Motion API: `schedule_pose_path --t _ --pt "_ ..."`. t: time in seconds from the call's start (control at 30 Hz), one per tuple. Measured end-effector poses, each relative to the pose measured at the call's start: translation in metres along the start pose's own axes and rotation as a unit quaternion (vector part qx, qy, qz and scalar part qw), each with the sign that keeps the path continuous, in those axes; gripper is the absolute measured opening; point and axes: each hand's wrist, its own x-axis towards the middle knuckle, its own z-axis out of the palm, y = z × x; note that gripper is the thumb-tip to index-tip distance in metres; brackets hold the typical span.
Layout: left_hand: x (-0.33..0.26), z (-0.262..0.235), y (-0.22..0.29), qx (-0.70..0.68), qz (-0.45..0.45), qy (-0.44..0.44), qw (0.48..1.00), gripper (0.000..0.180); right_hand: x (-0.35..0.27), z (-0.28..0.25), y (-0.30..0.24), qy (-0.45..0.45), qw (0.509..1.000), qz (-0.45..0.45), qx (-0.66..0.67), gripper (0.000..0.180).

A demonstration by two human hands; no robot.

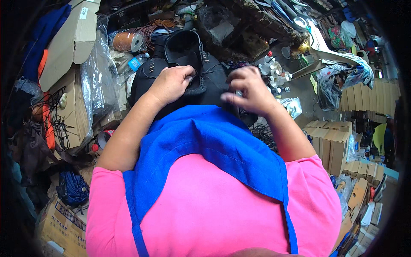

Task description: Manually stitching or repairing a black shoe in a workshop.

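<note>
A black leather piece rests on my dark-covered lap, with a wide curved opening and a stitched rim. It looks like a shoe upper, though its full shape is hidden. My left hand is closed on the near left side of that rim, thumb and forefinger pinched together. To the right of the leather, my right hand hangs raised with bent fingers, the thumb somewhat apart from them. Motion smears its fingertips, so I cannot tell whether a thread or anything else is in them. A blue apron covers my front below both hands.
Beyond my left hand are a spool of orange-brown cord and a water bottle. Several small bottles cluster past my right hand. Cardboard and plastic sheeting stand at left; cardboard boxes are stacked at right.
</note>
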Motion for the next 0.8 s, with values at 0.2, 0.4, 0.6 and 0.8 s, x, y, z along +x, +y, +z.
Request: schedule_pose_path --t 0.2,0.4,0.6,0.8 --pt "0.006 -0.004 0.004 0.103 0.048 -0.012 0.993 0.013 0.045 0.003 0.01 -0.025 0.989 -0.029 -0.145 0.011" --pt "0.005 -0.008 0.002 0.139 0.062 -0.021 0.988 0.007 0.069 0.011 0.001 -0.11 0.969 -0.058 -0.212 0.011" --pt "-0.011 -0.027 0.004 0.199 0.118 -0.005 0.973 0.008 0.062 0.021 0.027 -0.069 0.988 -0.083 -0.107 0.012" --pt "-0.045 -0.062 -0.005 0.159 0.074 0.077 0.982 0.008 0.004 0.005 0.093 -0.054 0.99 0.103 -0.082 0.013"
